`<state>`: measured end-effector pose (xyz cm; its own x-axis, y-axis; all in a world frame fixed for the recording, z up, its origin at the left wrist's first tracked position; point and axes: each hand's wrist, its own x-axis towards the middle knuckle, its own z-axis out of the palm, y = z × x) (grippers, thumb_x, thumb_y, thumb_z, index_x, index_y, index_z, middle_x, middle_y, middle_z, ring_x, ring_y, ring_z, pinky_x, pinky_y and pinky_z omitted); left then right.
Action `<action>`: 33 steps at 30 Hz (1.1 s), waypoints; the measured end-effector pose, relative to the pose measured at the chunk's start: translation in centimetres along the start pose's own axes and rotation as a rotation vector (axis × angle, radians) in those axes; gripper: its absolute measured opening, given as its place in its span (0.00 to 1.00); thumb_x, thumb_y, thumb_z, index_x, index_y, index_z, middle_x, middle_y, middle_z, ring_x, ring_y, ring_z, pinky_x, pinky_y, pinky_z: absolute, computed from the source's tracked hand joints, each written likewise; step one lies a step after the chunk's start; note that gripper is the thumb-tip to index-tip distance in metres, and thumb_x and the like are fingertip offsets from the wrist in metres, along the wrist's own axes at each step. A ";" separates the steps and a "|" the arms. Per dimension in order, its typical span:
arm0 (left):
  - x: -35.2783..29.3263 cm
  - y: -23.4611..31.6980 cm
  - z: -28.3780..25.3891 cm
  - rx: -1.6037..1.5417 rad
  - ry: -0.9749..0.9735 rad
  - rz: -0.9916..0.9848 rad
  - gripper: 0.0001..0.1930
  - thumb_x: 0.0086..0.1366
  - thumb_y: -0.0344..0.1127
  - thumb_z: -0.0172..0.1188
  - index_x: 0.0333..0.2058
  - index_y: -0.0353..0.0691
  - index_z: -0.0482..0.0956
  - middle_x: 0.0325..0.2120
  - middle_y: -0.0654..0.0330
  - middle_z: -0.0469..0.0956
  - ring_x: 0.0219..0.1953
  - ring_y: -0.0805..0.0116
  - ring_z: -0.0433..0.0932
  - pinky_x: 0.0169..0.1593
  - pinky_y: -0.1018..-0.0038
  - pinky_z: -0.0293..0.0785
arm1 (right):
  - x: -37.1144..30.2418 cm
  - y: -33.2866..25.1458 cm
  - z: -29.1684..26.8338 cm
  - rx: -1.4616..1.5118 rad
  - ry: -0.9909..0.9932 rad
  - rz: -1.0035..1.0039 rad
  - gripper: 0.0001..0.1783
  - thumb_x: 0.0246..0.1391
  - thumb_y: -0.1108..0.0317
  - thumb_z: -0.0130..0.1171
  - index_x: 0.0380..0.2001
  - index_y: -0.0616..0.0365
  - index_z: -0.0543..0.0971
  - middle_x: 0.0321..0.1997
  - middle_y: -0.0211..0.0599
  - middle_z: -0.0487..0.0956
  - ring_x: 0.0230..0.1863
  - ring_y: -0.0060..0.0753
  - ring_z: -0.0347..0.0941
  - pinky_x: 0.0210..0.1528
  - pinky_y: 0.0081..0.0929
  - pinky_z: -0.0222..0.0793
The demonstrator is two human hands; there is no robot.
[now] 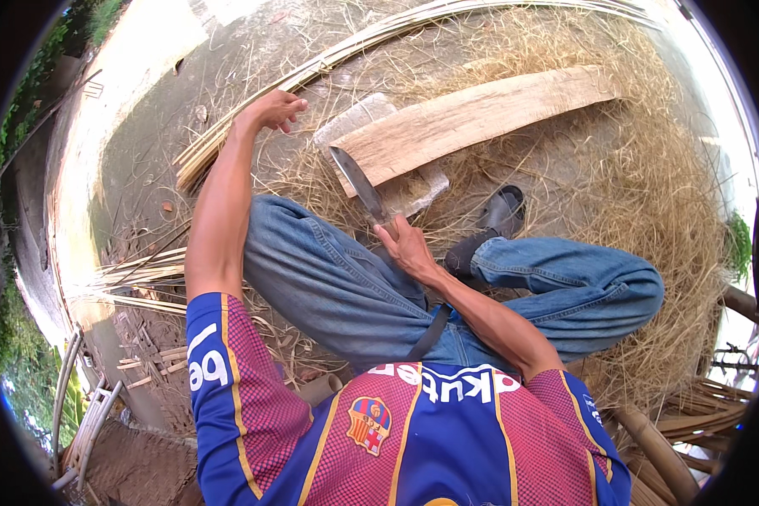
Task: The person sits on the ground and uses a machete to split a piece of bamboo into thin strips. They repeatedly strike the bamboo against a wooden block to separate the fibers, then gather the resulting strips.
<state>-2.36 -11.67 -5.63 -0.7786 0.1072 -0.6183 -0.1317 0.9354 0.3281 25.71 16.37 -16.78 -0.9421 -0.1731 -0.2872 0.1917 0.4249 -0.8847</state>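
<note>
My right hand [409, 250] is wrapped round the handle of a knife [358, 181] in front of my lap. The knife's dark, broad blade points up and left, its tip by the near end of a long wooden plank [472, 118]. Out to the far left, my left hand [274, 110] hangs over a bundle of long pale split strips [219, 143]. Its fingers are loosely bent and apart, with nothing visible in them. The plank's near end rests on a pale stone block [354, 118].
Dry shavings [649, 211] cover the ground around the plank and to the right. More split strips [148, 278] lie left of my bent legs. A dark shoe [504, 211] is just beyond my lap. A pole [658, 455] and more strips lie at the lower right.
</note>
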 end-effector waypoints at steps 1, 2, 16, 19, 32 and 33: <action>0.0 -0.1 -0.1 0.010 0.002 -0.007 0.28 0.74 0.59 0.46 0.59 0.44 0.76 0.45 0.55 0.83 0.33 0.69 0.84 0.40 0.68 0.81 | 0.0 0.0 0.2 -0.001 0.018 0.012 0.23 0.63 0.53 0.60 0.34 0.65 0.67 0.22 0.60 0.75 0.26 0.65 0.74 0.29 0.50 0.66; -0.2 0.3 -0.3 0.023 0.003 -0.012 0.28 0.74 0.60 0.46 0.59 0.44 0.76 0.45 0.54 0.83 0.33 0.68 0.84 0.41 0.67 0.81 | 0.0 0.1 0.6 -0.001 0.040 0.026 0.23 0.63 0.53 0.60 0.34 0.65 0.67 0.22 0.60 0.75 0.25 0.65 0.74 0.28 0.50 0.66; -0.5 0.8 0.2 -0.077 0.050 -0.031 0.34 0.73 0.66 0.37 0.55 0.44 0.79 0.43 0.54 0.82 0.34 0.67 0.84 0.46 0.62 0.80 | 0.1 0.3 0.4 0.081 0.090 0.055 0.23 0.64 0.52 0.58 0.34 0.65 0.68 0.22 0.59 0.75 0.26 0.63 0.76 0.28 0.51 0.65; -0.1 0.9 0.0 -0.114 0.065 -0.019 0.37 0.73 0.68 0.35 0.55 0.44 0.79 0.44 0.53 0.82 0.35 0.65 0.84 0.49 0.62 0.79 | 0.0 0.7 0.5 0.027 -0.032 -0.067 0.23 0.64 0.53 0.59 0.34 0.65 0.67 0.22 0.61 0.75 0.25 0.65 0.74 0.28 0.51 0.65; 0.2 0.1 0.0 -0.103 0.077 -0.022 0.38 0.71 0.70 0.35 0.55 0.43 0.78 0.43 0.53 0.82 0.30 0.68 0.84 0.45 0.62 0.79 | -0.2 -0.1 0.9 0.126 0.007 0.014 0.23 0.64 0.53 0.58 0.35 0.66 0.68 0.22 0.59 0.75 0.27 0.62 0.75 0.28 0.48 0.66; 0.3 0.5 0.0 -0.122 0.072 -0.012 0.38 0.72 0.70 0.36 0.55 0.42 0.78 0.43 0.52 0.82 0.30 0.68 0.84 0.45 0.62 0.79 | -0.2 0.5 0.8 0.023 -0.060 -0.074 0.23 0.64 0.53 0.58 0.35 0.66 0.68 0.22 0.59 0.75 0.27 0.62 0.75 0.29 0.48 0.66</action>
<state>-2.64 -11.22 -5.63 -0.8180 0.0679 -0.5712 -0.2115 0.8880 0.4083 26.20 15.89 -17.43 -0.9359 -0.2567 -0.2412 0.1287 0.3884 -0.9125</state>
